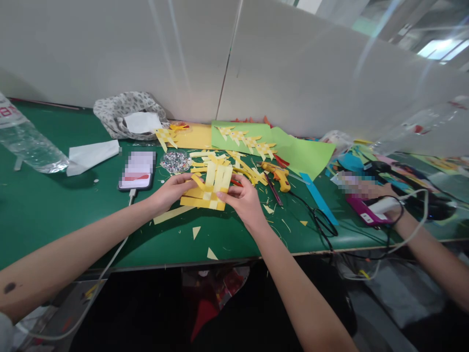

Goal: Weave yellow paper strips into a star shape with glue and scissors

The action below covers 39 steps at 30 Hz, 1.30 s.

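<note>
A small woven piece of pale and darker yellow paper strips is held up over the green table, its strip ends loose at the top and left. My right hand grips its right side, with the thumb lying on the weave. At the left, my left hand pinches a darker yellow paper strip that bends up from the weave. Paper strips and offcuts lie scattered behind my hands. Close to my right hand are a yellow hot glue gun and a dark red pen-like tool.
A phone on a charging cable lies left, near a water bottle. Finished-looking woven pieces rest on green paper at the back. At right, another person's hand is over a purple phone-like object, beside cables.
</note>
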Tool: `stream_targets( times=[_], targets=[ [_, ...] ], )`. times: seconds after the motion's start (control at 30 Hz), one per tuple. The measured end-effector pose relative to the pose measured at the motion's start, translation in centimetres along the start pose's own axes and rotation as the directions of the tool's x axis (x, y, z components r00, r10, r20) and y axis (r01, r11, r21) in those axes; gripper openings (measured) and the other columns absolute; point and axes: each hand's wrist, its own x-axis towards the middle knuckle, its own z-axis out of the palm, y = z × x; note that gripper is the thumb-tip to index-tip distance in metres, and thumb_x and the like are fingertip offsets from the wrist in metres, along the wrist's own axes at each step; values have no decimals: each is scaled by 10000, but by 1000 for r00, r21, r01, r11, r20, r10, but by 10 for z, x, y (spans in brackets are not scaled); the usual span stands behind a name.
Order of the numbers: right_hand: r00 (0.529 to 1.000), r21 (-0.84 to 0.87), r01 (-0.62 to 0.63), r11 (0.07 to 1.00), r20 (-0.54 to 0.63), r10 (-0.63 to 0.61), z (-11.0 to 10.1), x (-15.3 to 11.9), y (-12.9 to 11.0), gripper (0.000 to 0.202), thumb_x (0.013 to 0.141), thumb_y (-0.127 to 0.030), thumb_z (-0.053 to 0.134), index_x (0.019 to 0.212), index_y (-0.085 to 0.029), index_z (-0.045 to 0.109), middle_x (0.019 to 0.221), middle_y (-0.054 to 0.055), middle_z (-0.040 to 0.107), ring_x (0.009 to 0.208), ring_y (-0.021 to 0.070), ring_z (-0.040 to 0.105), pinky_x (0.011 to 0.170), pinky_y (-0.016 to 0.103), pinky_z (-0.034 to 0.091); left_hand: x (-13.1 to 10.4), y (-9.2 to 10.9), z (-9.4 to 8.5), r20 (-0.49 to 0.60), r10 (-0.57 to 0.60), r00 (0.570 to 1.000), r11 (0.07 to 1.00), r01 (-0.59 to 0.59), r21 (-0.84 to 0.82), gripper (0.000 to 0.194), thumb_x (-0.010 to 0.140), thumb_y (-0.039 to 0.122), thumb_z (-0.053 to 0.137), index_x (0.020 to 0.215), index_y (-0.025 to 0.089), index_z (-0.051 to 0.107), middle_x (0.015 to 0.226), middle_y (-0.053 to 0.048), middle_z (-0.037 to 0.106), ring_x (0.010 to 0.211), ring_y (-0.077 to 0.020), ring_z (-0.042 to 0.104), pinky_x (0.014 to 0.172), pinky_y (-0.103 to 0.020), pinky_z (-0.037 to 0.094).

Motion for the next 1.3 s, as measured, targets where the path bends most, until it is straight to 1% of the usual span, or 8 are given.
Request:
stream_targets(
  times=[0.13, 0.33, 0.53, 0.7, 0.87, 0.97, 1.1, 1.3],
  targets=[
    [1000, 11, -8, 1000, 7, 8, 0, -1, 0, 603, 555, -315, 760, 1073, -220, 467, 773, 18, 686, 769, 218, 666, 770, 411, 528, 0, 0, 1, -31, 29, 999, 998, -27, 59, 173, 687, 308, 666, 814, 191, 664, 904, -32, 668, 696, -124, 601, 608, -228, 468],
    [1000, -27, -12, 1000, 16, 13, 2, -1, 1, 601, 560, -330, 757, 1075, -230, 466, 771, 16, 685, 770, 232, 668, 751, 425, 535, 0, 1, 1, -39, -21, 999, 999, 23, 39, 171, 643, 260, 696, 792, 179, 675, 825, -40, 676, 668, -135, 607, 600, -254, 471],
    [999, -79, 18, 997, 40, -15, 2, -1, 3, 598, 572, -334, 752, 1089, -232, 470, 722, 2, 671, 744, 232, 665, 739, 432, 536, -3, 5, 3, -57, -6, 998, 994, 12, 105, 161, 629, 303, 707, 720, 171, 693, 748, -35, 678, 608, -126, 579, 567, -250, 445],
    [999, -47, -10, 999, 43, 12, 4, -3, 1, 628, 562, -320, 759, 1107, -221, 463, 727, 6, 679, 730, 228, 665, 731, 422, 537, -3, 3, 3, -52, -2, 999, 999, 4, 51, 163, 617, 309, 724, 712, 178, 704, 735, -29, 682, 593, -119, 580, 560, -242, 445],
    [998, 6, -28, 1000, 60, 27, 6, -3, 1, 660, 560, -312, 763, 1130, -225, 442, 805, 22, 703, 763, 230, 670, 761, 428, 533, -6, 5, 6, -68, -4, 998, 1000, 3, -5, 148, 582, 269, 750, 691, 179, 704, 725, -18, 679, 596, -113, 581, 555, -226, 444],
    [997, 24, -20, 1000, 77, 18, 6, -3, 2, 649, 564, -313, 762, 1126, -231, 449, 850, 33, 705, 791, 238, 670, 759, 431, 537, -8, 6, 8, -62, 16, 998, 999, -14, 37, 111, 586, 231, 735, 676, 172, 706, 717, -23, 679, 595, -117, 581, 561, -232, 448],
    [995, 54, -21, 998, 100, 15, 8, -4, 2, 621, 563, -306, 764, 1102, -224, 466, 837, 37, 705, 777, 236, 673, 726, 413, 549, -9, 6, 9, -13, 3, 1000, 997, -2, 82, 99, 592, 178, 702, 691, 180, 711, 717, -20, 682, 594, -122, 589, 554, -235, 459],
    [992, 34, 1, 999, 123, -5, 8, -4, 2, 606, 552, -281, 773, 1080, -226, 480, 832, 24, 699, 760, 224, 674, 681, 375, 558, -7, 3, 8, 18, 49, 999, 980, -51, 190, 111, 642, 273, 695, 703, 183, 710, 728, -24, 687, 584, -98, 568, 539, -202, 441]
  ],
)
